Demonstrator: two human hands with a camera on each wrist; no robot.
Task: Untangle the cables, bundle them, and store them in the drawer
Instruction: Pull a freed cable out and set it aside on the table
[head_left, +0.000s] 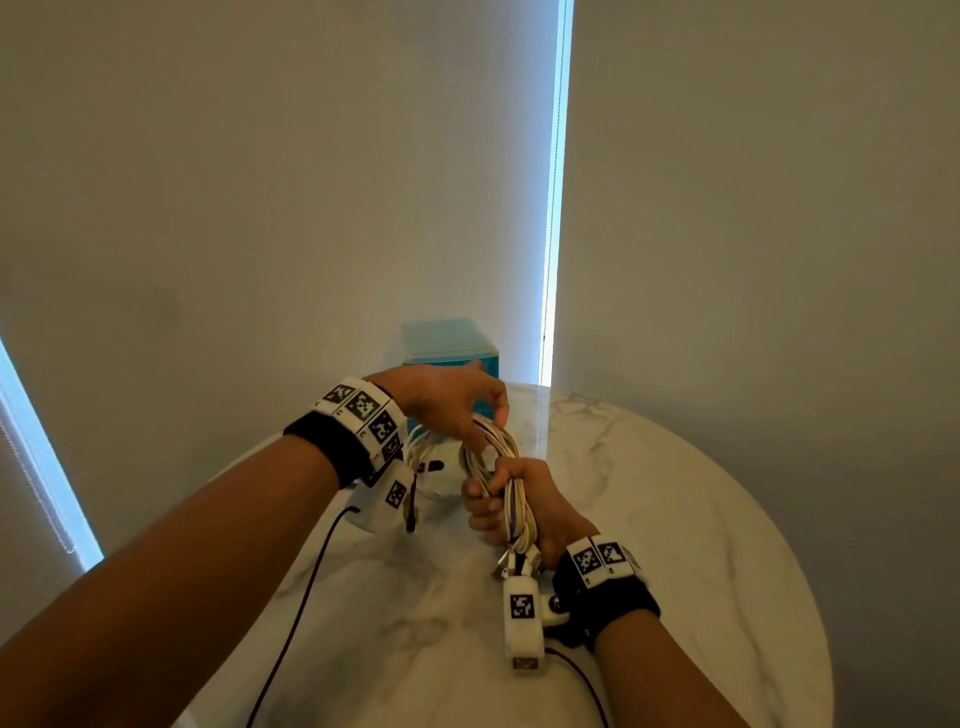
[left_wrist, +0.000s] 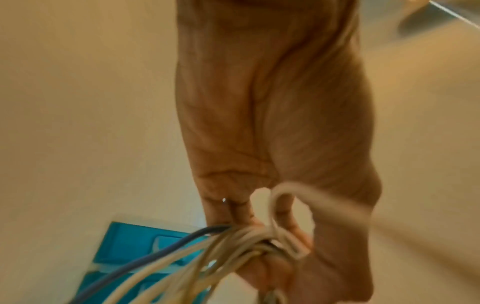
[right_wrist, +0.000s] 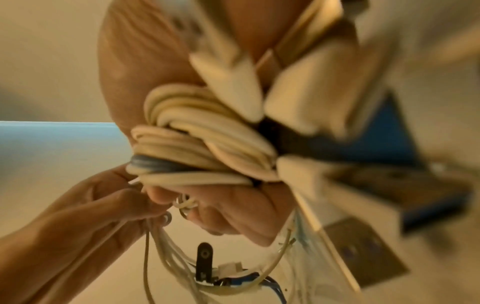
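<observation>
A coil of white cables (head_left: 511, 512) with one blue strand is held upright above the marble table (head_left: 675, 493). My right hand (head_left: 498, 501) grips the coil's middle in a fist, and white plugs (head_left: 511, 564) hang from its lower end. My left hand (head_left: 491, 422) pinches the loops at the top of the coil. In the left wrist view the fingertips (left_wrist: 291, 228) hold the cable strands (left_wrist: 207, 246). In the right wrist view the coil (right_wrist: 194, 144) is wrapped in my fist, blurred plugs (right_wrist: 228, 82) close to the lens. The teal drawer unit (head_left: 449, 343) stands behind my hands.
More white cable loops (head_left: 421, 449) and a small black clip (head_left: 431, 466) lie on the table below my left hand. Black camera leads (head_left: 306, 587) trail from both wrists across the tabletop. A wall rises right behind the table. The table's round edge curves away on the right.
</observation>
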